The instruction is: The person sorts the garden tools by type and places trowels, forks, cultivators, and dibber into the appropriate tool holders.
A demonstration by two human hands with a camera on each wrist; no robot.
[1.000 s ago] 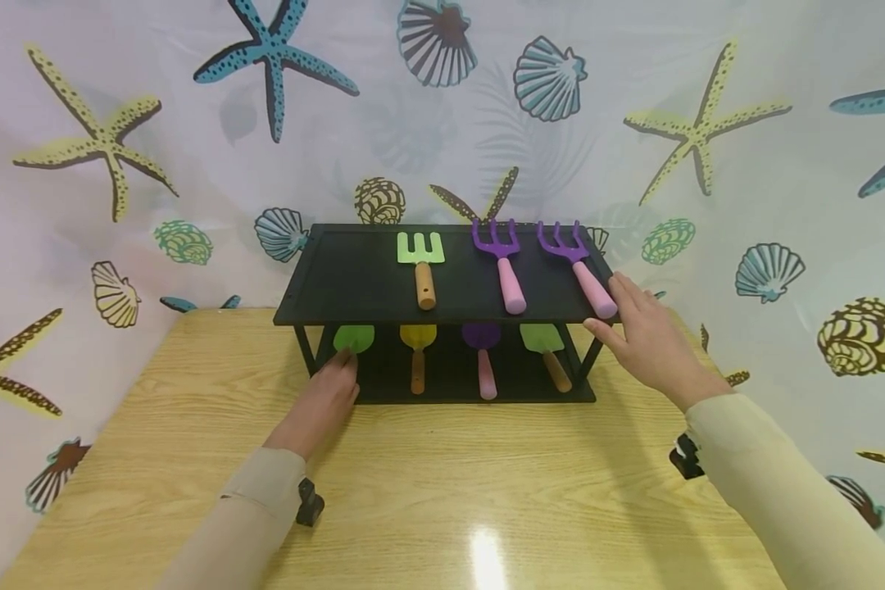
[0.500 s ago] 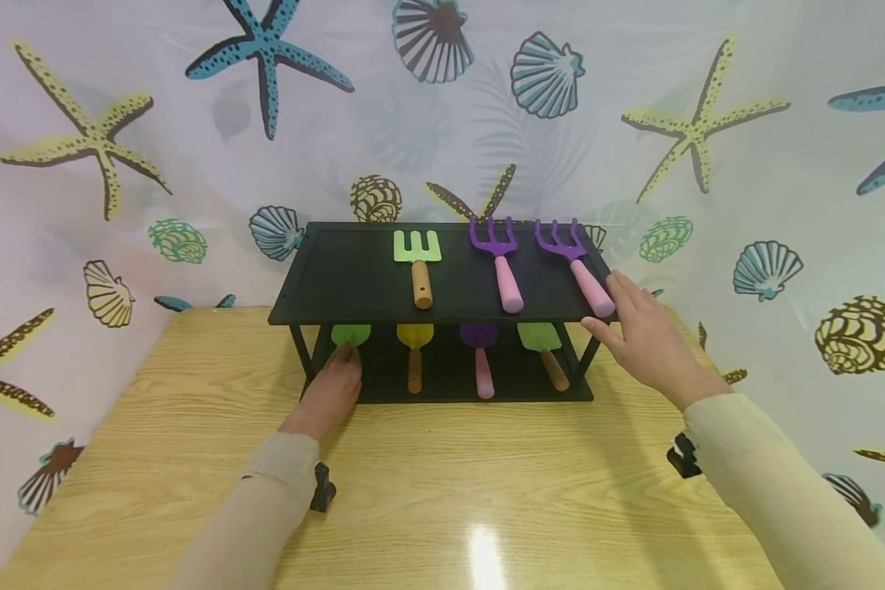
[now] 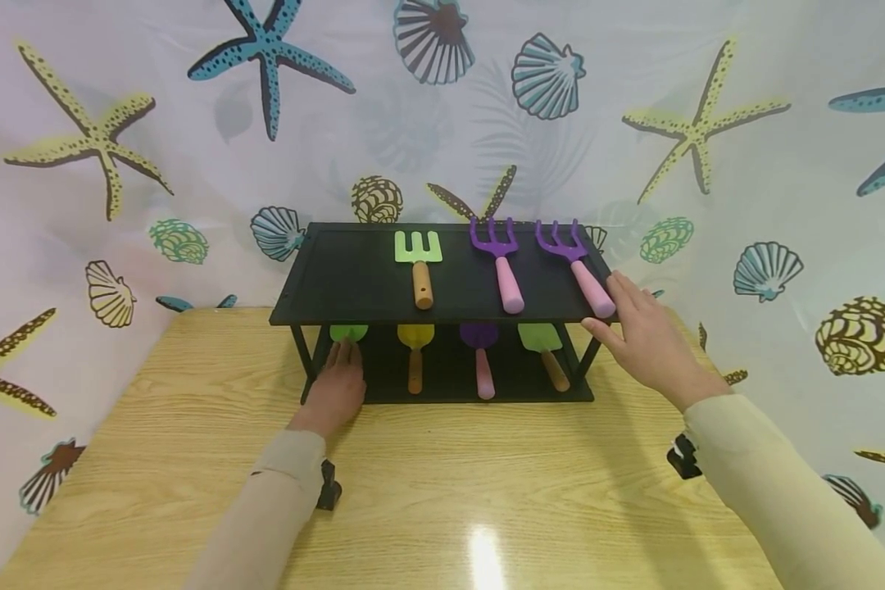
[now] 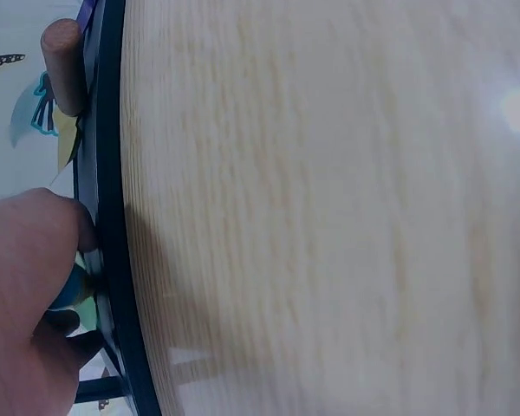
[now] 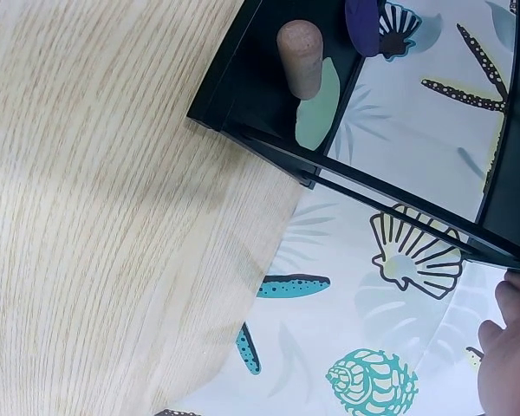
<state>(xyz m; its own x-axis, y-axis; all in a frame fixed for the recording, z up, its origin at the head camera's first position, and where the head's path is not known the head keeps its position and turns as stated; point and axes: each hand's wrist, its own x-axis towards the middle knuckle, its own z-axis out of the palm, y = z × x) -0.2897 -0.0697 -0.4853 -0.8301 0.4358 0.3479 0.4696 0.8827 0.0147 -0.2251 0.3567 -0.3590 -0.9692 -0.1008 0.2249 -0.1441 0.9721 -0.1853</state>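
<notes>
My left hand (image 3: 337, 392) reaches into the lower tier of a black two-tier rack (image 3: 339, 279). Its fingers lie over the handle of a green trowel (image 3: 348, 332). From the left wrist, the rounded blue handle end (image 4: 69, 288) shows between thumb and fingers; the rest of the handle is hidden. At the rack's upper right front corner rests my right hand (image 3: 649, 340), fingers straight along the side and thumb by the front edge. Close beside it on the top tier lies a purple hand fork (image 3: 592, 288) with a pink handle.
Another purple fork (image 3: 510, 284) and a light green fork (image 3: 422, 284) lie on top. Below are a yellow trowel (image 3: 415, 373), a purple trowel (image 3: 484, 374) and a pale green trowel (image 3: 555, 371). The rack stands on a wooden table (image 3: 442, 475) before a shell-patterned curtain (image 3: 413, 131).
My left hand has shifted slightly right and forward, its fingers now further over the green trowel's handle. The right hand keeps its place at the rack's corner.
</notes>
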